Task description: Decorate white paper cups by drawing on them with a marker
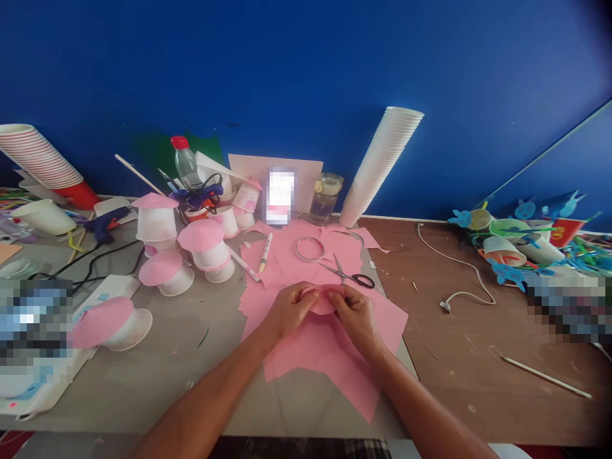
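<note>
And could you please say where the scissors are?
In the head view, the scissors lie right of centre on pink paper, just beyond the right hand.

Pink is shown by the held ppr piece (326,305) & by the sheets (296,350) beneath. Wall (296,70) is coloured deep blue; counter (167,373) is toned grey on L, brown on R. Tall cup stack (380,169) is seen in plain wht; far-L stack (45,159) is striped red/wht. Bottle cap (179,142) is coloured red.

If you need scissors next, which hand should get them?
Probably the right hand: it is nearer the dark handle of the scissors than the left hand is. Both pinch a pink paper piece, so the right must let go first.
</note>
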The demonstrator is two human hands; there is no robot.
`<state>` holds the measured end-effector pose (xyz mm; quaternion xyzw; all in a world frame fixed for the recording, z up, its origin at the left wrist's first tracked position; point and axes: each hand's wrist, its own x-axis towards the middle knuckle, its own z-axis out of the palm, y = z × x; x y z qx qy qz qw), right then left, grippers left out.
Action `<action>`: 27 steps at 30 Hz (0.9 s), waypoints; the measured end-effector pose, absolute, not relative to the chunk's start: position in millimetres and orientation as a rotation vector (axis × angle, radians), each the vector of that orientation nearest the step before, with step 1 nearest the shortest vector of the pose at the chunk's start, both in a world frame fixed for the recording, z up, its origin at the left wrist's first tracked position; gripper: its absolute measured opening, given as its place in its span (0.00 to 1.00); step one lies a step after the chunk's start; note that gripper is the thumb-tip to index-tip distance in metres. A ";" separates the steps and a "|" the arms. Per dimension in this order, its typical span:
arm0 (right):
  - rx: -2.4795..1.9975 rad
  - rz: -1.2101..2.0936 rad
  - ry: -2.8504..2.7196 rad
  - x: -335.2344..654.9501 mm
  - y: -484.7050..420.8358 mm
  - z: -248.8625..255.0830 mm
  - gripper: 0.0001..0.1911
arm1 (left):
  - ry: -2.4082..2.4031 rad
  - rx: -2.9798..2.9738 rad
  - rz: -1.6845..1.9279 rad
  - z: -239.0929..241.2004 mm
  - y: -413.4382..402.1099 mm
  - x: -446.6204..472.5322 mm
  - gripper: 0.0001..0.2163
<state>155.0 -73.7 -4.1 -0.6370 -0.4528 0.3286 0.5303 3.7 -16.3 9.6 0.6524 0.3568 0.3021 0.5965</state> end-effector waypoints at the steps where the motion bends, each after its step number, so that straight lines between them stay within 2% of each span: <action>1: -1.522 0.787 -1.077 155.0 -74.0 -4.5 0.15 | 0.828 1.523 0.694 9.4 -16.2 3.1 0.12; 8: -1.526 0.836 -1.092 154.4 -75.0 -4.4 0.17 | 0.846 1.544 0.683 10.1 -17.7 2.3 0.12; 14: -1.492 0.804 -1.191 151.7 -74.2 0.5 0.16 | 0.924 1.563 0.760 7.1 -18.2 4.9 0.07; 21: -1.525 0.677 -1.325 152.7 -75.7 -4.4 0.16 | 0.933 1.559 0.754 3.2 -17.9 3.2 0.11; 27: -1.485 0.675 -1.272 153.3 -75.5 -7.1 0.16 | 0.915 1.509 0.781 4.5 -19.5 4.0 0.08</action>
